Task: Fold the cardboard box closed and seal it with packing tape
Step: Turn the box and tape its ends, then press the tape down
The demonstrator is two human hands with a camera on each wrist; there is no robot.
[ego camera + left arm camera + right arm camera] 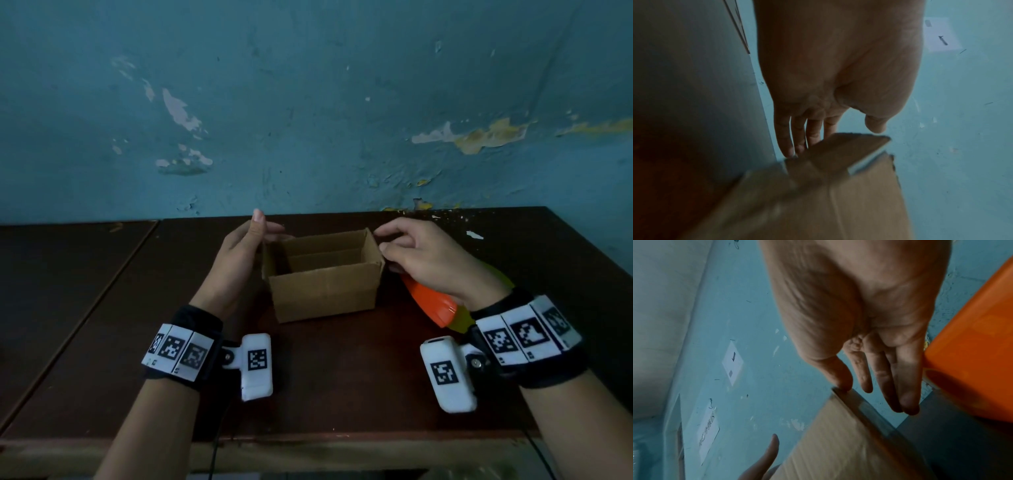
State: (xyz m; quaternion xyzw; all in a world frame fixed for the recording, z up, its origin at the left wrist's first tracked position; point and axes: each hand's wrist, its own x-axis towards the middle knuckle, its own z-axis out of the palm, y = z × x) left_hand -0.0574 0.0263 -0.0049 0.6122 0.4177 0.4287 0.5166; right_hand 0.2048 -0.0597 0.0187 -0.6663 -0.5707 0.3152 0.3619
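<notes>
A small brown cardboard box [323, 284] stands open-topped in the middle of the dark table, and its side flaps cannot be made out from the head view. My left hand [264, 228] is at the box's left end, thumb up and fingers straight. In the left wrist view those fingers [797, 142] touch a raised flap [840, 151] of the box [838, 207]. My right hand [387, 240] is at the right end with loosely straight fingers. Its thumb [840, 381] touches the box's [838, 447] top edge. An orange tape dispenser [430, 303] lies on the table under my right wrist.
The dark wooden table [342, 377] stands against a peeling blue wall [308, 120]. A seam [85, 315] runs down its left part, and its front edge [308, 442] is close to me. The orange dispenser [972, 361] lies right beside my right fingers.
</notes>
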